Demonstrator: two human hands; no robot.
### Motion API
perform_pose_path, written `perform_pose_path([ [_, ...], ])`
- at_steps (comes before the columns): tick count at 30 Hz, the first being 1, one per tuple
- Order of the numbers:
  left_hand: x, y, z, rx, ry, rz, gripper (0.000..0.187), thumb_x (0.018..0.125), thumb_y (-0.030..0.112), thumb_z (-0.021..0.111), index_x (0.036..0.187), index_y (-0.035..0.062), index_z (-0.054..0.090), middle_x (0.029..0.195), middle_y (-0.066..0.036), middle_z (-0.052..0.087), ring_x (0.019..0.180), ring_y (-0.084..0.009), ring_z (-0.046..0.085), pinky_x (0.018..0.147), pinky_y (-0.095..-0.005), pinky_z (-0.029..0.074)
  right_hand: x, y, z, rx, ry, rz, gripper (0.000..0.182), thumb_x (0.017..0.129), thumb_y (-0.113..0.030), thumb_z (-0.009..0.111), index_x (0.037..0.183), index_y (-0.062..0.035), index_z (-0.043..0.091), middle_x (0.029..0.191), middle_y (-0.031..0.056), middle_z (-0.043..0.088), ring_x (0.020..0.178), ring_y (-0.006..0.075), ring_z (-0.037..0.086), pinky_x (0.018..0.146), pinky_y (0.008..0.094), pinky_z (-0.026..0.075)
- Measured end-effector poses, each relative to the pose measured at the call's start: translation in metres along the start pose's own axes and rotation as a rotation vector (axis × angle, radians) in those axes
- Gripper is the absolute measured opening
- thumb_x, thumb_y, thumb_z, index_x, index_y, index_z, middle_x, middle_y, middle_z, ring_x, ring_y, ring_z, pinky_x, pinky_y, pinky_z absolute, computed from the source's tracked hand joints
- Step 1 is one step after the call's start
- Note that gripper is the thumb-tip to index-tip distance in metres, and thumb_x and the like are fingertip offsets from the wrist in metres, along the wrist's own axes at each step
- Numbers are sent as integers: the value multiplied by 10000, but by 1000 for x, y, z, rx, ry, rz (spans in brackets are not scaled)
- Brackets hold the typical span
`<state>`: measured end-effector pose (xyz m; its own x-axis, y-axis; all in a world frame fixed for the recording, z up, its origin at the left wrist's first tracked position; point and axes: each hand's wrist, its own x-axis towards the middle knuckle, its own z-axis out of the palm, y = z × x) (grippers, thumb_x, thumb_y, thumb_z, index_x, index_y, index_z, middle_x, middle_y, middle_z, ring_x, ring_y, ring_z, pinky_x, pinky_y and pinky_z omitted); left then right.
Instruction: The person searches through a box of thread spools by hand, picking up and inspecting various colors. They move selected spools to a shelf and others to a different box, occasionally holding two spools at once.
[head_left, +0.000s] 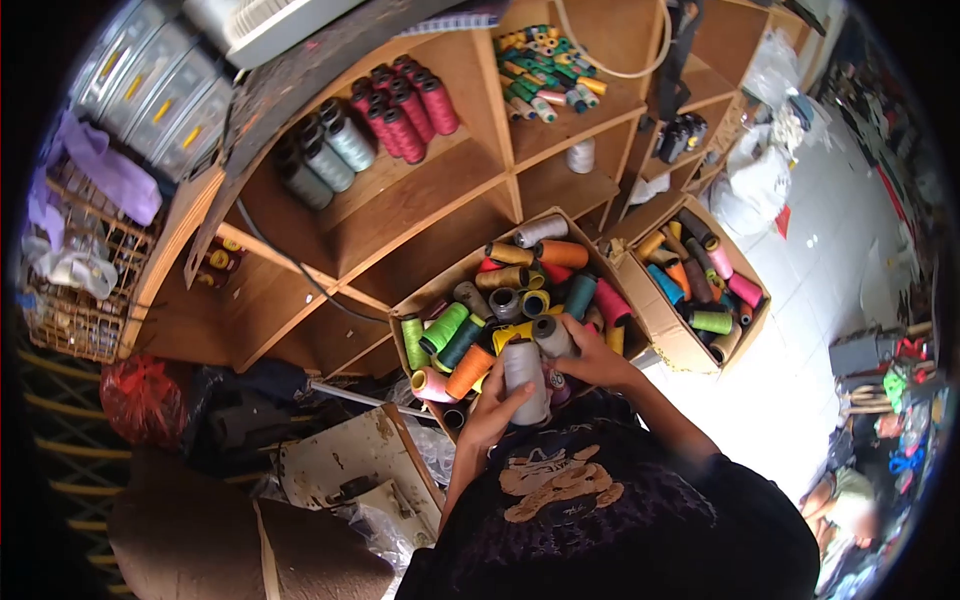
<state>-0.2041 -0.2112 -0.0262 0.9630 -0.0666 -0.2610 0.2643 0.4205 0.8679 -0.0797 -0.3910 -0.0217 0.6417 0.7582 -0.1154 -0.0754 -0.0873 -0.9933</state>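
Observation:
My left hand (487, 408) is closed around a light grey thread cone (525, 378), held over the near edge of a cardboard box (405, 312). Beside it, my right hand (592, 357) grips a darker grey thread cone (552, 337). The box below is full of thread cones in many colours, among them an orange cone (469, 371), a bright green cone (444, 327) and a magenta cone (611, 301). Parts of the cones under my hands are hidden.
A second cardboard box (665, 345) of cones stands to the right. Behind is a wooden shelf (430, 230) with red cones (405, 110), grey cones (333, 150) and a pile of small spools (548, 75). A worn white panel (345, 455) lies left; another person (845, 510) is far right.

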Motion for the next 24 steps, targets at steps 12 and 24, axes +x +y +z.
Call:
perform_pose_path([
  [12, 16, -1, 24, 47, 308, 165, 562, 910, 127, 629, 1379, -1, 348, 1220, -98, 532, 1094, -159, 530, 945, -290, 422, -31, 0, 11, 12, -22, -37, 635, 819, -60, 678, 1364, -47, 351, 1251, 85, 498, 1149, 175, 492, 972, 319, 407],
  [24, -2, -38, 38, -83, 122, 110, 604, 897, 66, 629, 1419, 15, 329, 1314, -71, 495, 1202, -151, 471, 1018, -310, 379, -51, 24, -1, 204, 76, 81, 735, 821, -21, 643, 1437, -42, 241, 1295, 100, 469, 1183, 198, 482, 992, 331, 409],
])
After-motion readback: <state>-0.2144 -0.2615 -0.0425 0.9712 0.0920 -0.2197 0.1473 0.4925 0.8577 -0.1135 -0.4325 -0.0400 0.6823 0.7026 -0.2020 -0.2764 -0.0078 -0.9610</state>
